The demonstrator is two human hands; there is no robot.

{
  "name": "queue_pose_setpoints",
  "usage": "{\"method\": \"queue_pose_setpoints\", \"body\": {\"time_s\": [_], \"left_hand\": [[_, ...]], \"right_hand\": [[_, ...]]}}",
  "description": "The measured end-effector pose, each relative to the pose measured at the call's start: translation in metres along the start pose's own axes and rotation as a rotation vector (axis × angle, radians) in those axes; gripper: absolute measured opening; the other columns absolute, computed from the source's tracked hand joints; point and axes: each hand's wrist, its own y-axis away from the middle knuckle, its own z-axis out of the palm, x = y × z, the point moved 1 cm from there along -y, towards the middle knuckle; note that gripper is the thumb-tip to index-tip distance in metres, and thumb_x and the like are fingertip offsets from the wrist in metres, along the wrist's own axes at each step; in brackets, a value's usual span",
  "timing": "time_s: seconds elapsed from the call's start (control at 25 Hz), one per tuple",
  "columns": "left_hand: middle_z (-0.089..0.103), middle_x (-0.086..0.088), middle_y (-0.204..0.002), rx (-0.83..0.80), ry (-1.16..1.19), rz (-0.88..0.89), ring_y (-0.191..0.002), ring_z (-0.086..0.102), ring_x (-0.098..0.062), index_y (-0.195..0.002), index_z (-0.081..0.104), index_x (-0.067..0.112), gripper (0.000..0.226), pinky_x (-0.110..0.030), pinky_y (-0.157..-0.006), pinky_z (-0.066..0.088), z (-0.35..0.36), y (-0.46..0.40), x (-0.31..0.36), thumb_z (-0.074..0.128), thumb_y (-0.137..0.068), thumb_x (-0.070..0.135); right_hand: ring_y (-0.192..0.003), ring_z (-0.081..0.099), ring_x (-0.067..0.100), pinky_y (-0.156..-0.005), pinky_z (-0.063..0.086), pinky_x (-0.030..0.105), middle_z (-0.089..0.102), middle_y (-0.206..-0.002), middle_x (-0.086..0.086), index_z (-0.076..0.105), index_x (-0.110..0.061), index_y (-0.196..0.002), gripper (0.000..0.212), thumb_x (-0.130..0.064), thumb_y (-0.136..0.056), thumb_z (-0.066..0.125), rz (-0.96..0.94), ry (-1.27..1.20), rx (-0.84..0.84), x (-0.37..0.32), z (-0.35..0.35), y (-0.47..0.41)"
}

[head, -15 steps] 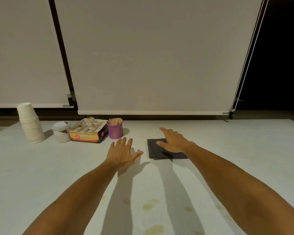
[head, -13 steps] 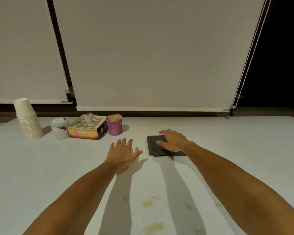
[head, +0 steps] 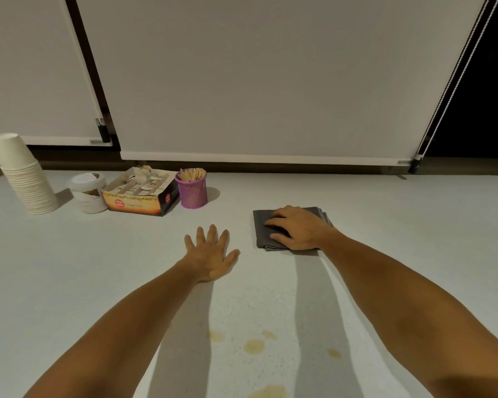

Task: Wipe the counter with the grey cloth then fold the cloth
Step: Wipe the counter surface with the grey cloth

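Observation:
A dark grey cloth (head: 263, 229), folded into a small square, lies on the white counter (head: 414, 225) right of centre. My right hand (head: 298, 228) rests on top of it, fingers curled over its left part and thumb at its near edge, covering most of the cloth. My left hand (head: 209, 254) lies flat on the bare counter to the left of the cloth, palm down with fingers spread, holding nothing. Several yellowish-brown stains (head: 253, 346) mark the counter close to me, between my forearms.
At the back left stand a stack of white paper cups (head: 26, 176), a lidded white tub (head: 87, 192), an open cardboard box of sachets (head: 141, 193) and a purple mesh pot of wooden sticks (head: 191, 188). Roller blinds (head: 256, 81) hang behind the counter.
My right hand has curled its fingers and settled further onto the cloth. My left hand stays flat in the same spot. The view has shifted slightly.

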Motion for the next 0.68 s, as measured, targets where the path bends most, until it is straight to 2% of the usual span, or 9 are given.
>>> {"method": "queue_pose_setpoints", "body": {"time_s": [0.12, 0.28, 0.48, 0.68], "left_hand": [[-0.008, -0.01, -0.165, 0.007, -0.022, 0.03, -0.148, -0.009, -0.044, -0.153, 0.0, 0.032, 0.104, -0.065, -0.113, -0.004, 0.006, -0.011, -0.006, -0.015, -0.066, 0.087], [-0.009, -0.009, -0.165, -0.003, -0.008, 0.046, -0.148, -0.011, -0.043, -0.152, -0.003, 0.035, 0.098, -0.065, -0.112, -0.006, 0.011, -0.02, -0.011, -0.01, -0.069, 0.087], [-0.01, -0.009, -0.164, -0.023, -0.026, 0.056, -0.148, -0.011, -0.041, -0.153, -0.004, 0.035, 0.1, -0.064, -0.114, -0.005, 0.004, -0.015, -0.011, -0.011, -0.068, 0.087], [-0.007, -0.011, -0.165, -0.023, -0.039, 0.085, -0.149, -0.006, -0.041, -0.154, 0.0, 0.031, 0.101, -0.063, -0.116, 0.0, -0.003, -0.004, -0.006, -0.012, -0.069, 0.085]], "right_hand": [[-0.145, 0.035, 0.023, -0.119, 0.027, 0.045, 0.041, -0.16, 0.001, 0.041, -0.031, -0.156, 0.06, -0.059, -0.103, 0.036, 0.018, -0.061, -0.008, 0.012, 0.021, 0.002], [-0.155, 0.012, 0.019, -0.124, 0.007, 0.045, 0.018, -0.17, -0.006, 0.022, -0.04, -0.161, 0.085, -0.085, -0.09, 0.015, 0.181, -0.186, -0.088, 0.021, 0.033, 0.003], [-0.157, 0.006, 0.022, -0.125, 0.002, 0.047, 0.009, -0.172, -0.004, 0.013, -0.038, -0.163, 0.08, -0.08, -0.095, 0.015, 0.36, -0.166, -0.093, 0.025, 0.033, 0.029], [-0.156, 0.006, 0.024, -0.124, 0.002, 0.049, 0.009, -0.172, -0.003, 0.014, -0.038, -0.163, 0.08, -0.08, -0.095, 0.015, 0.641, -0.172, -0.085, 0.037, 0.026, 0.122]]}}
